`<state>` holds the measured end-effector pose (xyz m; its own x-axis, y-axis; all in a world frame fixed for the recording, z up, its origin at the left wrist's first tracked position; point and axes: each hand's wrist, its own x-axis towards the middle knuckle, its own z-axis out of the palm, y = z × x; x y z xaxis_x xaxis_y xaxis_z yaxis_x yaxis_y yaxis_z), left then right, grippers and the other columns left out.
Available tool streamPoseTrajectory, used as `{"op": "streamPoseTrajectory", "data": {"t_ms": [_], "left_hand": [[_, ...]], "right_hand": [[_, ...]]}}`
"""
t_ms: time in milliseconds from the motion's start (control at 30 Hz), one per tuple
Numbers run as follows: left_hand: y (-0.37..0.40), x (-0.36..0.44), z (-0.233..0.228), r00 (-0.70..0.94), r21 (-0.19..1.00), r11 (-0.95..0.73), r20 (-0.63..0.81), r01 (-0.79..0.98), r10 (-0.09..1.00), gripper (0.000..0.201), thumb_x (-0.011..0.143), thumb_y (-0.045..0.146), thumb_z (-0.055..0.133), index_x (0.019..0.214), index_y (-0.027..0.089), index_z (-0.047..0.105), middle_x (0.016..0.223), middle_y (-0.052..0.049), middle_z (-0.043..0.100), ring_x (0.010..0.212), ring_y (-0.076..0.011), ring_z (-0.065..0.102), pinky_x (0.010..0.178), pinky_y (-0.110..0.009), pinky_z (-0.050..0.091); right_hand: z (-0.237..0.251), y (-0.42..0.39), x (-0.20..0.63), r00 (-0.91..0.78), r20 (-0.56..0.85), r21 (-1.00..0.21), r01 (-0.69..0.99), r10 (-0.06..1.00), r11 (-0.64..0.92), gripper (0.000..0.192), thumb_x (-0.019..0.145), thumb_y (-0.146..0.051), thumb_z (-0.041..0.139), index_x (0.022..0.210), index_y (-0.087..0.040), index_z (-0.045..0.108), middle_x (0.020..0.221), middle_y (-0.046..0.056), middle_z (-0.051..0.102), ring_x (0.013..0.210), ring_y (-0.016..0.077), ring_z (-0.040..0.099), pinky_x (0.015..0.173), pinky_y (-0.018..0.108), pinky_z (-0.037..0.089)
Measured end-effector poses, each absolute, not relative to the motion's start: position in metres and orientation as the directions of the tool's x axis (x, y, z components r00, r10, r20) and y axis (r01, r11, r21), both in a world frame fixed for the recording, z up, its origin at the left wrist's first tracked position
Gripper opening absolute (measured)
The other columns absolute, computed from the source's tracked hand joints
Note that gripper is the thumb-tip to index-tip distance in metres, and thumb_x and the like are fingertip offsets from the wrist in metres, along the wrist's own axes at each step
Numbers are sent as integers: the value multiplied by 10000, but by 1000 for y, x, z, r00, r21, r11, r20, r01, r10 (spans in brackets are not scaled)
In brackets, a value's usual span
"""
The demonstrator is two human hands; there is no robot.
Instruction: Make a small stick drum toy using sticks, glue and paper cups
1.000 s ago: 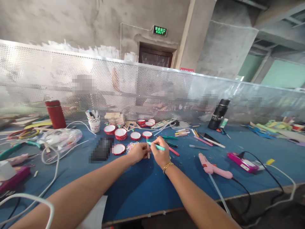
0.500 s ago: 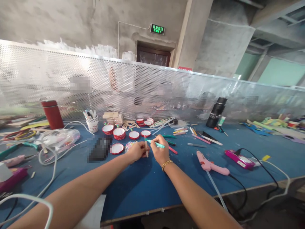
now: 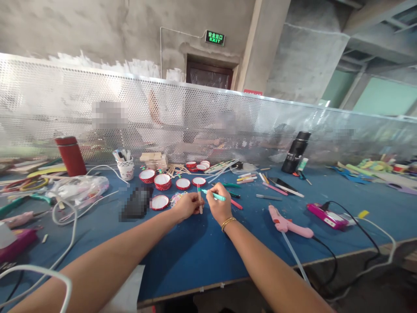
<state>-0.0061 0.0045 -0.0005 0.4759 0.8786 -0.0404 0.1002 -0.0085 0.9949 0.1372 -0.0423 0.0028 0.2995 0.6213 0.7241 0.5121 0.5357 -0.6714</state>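
Note:
Between its fingers my left hand (image 3: 189, 206) pinches a wooden craft stick (image 3: 200, 202), held upright above the blue table. The stick's upper end carries a green coloured patch and a reddish tip. My right hand (image 3: 220, 203) is closed around a mint-green marker (image 3: 216, 196). The marker's tip points left, close to the stick's coloured end; whether it touches cannot be made out. Just behind and left of my hands stand several round red-rimmed pieces with white tops (image 3: 183, 184). A small heap of colourful strands (image 3: 177, 198) lies beside my left hand.
A pink glue gun (image 3: 288, 223) with its cord and a magenta power strip (image 3: 327, 216) lie right. A black bottle (image 3: 296, 152), red thermos (image 3: 71, 156) and paper cup of markers (image 3: 125, 168) stand farther back. White cables (image 3: 73, 230) loop at left. A perforated screen (image 3: 156, 121) borders the table.
The marker's tip has shifted slightly relative to the stick, and more green shows on the stick's upper end. Both hands keep their holds; the view has moved slightly.

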Motion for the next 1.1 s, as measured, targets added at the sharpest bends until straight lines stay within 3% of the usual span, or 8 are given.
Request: {"op": "streamPoseTrajectory", "data": {"t_ms": [200,767,1100], "left_hand": [[5,-6,-3,466,996,-6,-39,94,884,350,679,351,902,693,182,595,601,48,621,572,-102,606,603,-216,496],[8,-6,-2,471,993,0,-57,119,880,286,687,328,908,756,185,670,642,33,660,586,-107,624,595,-214,499],[6,-6,-1,486,995,0,-49,100,873,324,678,339,907,743,186,629,636,46,654,583,-98,624,600,-204,498]], "right_hand": [[4,-45,135,240,732,-657,493,637,570,169,833,-319,555,701,-248,477,613,-38,555,576,150,537,605,274,420],[6,-42,142,290,722,-673,505,628,540,174,835,-317,555,697,-254,468,593,-32,560,589,161,530,608,276,409],[4,-43,139,253,720,-676,462,646,573,155,824,-296,570,714,-257,467,597,-37,550,582,158,533,593,270,425]]}}
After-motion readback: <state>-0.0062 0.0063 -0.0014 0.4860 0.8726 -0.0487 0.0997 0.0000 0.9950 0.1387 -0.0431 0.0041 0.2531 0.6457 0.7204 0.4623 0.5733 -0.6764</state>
